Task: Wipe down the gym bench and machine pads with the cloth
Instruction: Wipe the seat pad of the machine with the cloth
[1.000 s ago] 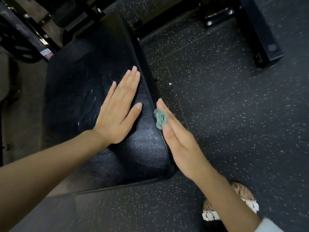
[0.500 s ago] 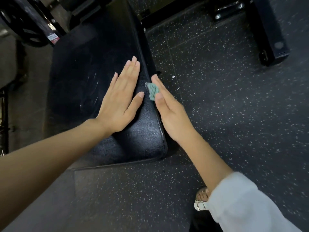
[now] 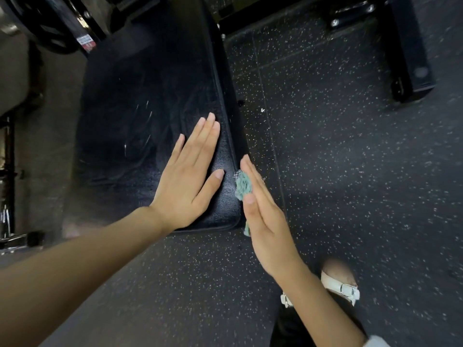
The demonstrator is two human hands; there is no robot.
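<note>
Snugly, cloth (image 3: 243,184) between right hand (image 3: 266,229), bench (image 3: 150,96).

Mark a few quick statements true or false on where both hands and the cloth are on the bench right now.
1. The left hand lies flat on top of the bench pad. True.
2. The right hand presses the cloth against the pad's side edge. True.
3. The cloth is white. False: it is green.
4. The right hand is balled into a fist. False: its fingers are straight.
</note>
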